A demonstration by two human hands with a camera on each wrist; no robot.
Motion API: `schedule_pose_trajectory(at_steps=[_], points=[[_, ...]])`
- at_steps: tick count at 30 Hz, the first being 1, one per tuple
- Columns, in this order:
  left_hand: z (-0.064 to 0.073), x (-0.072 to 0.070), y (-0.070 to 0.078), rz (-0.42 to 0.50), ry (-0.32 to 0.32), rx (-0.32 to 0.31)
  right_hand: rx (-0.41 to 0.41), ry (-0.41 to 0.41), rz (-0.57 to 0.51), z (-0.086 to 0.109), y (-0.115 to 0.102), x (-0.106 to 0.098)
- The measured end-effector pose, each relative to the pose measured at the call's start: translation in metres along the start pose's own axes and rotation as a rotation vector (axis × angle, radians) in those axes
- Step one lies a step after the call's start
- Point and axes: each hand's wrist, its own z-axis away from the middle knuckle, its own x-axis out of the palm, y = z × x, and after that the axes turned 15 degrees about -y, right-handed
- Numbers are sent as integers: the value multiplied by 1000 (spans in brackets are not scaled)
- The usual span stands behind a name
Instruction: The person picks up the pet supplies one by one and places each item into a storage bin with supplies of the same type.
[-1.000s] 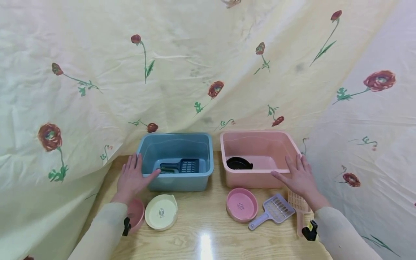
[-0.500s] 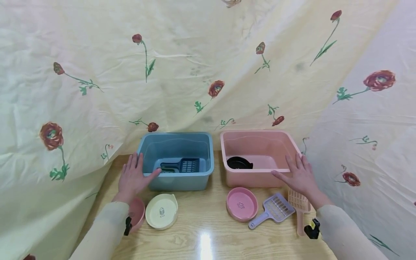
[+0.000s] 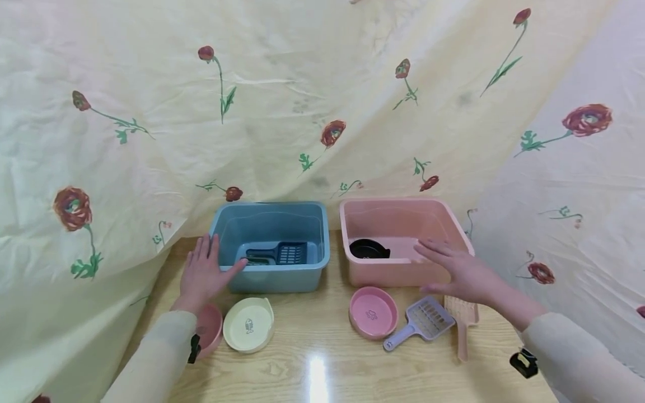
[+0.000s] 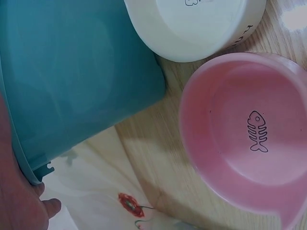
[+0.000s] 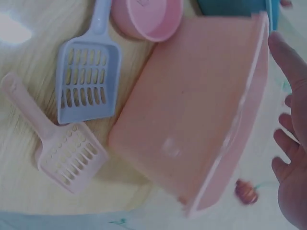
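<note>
My left hand [image 3: 199,280] rests spread at the front left corner of a blue litter box [image 3: 277,281], its fingertips over the rim in the left wrist view. Inside that box lie a dark blue litter scoop [image 3: 291,253] and a green item, mostly hidden. At the right, my right hand [image 3: 458,273] hovers with fingers extended by the front right corner of a pink litter box [image 3: 388,274], holding nothing. A black bowl [image 3: 368,249] sits in the pink box. The right wrist view has the thumb and fingers apart beside the box rim [image 5: 240,110].
Before the blue box stand a cream bowl [image 3: 248,326] and a darker pink bowl [image 4: 230,143], partly behind the left forearm. A pink bowl [image 3: 374,313], a lilac litter scoop [image 3: 428,319] and a peach litter scoop [image 3: 461,316] lie before the pink box. Floral cloth [image 3: 282,101] hangs behind.
My right hand has come off the pink box's right front corner and turned, fingers now pointing left. The left hand keeps its place on the blue box. The head view has shifted slightly.
</note>
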Motion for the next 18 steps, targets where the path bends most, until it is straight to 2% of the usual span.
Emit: schedule_pose_trajectory(at_steps=[4,7,14,18], points=[[0,0,-1,1,-11,-1,-142,-50,79,5,-20,-3],[-1,0,-1,-3,-15,-1,-222,-89,135,6,-30,2],[-1,-2,-1,7,-22,-4,-272,-236,145,3,-35,28],[-3,-1,-2,-1,-26,-9,-303,-280,174,-2,-30,44]])
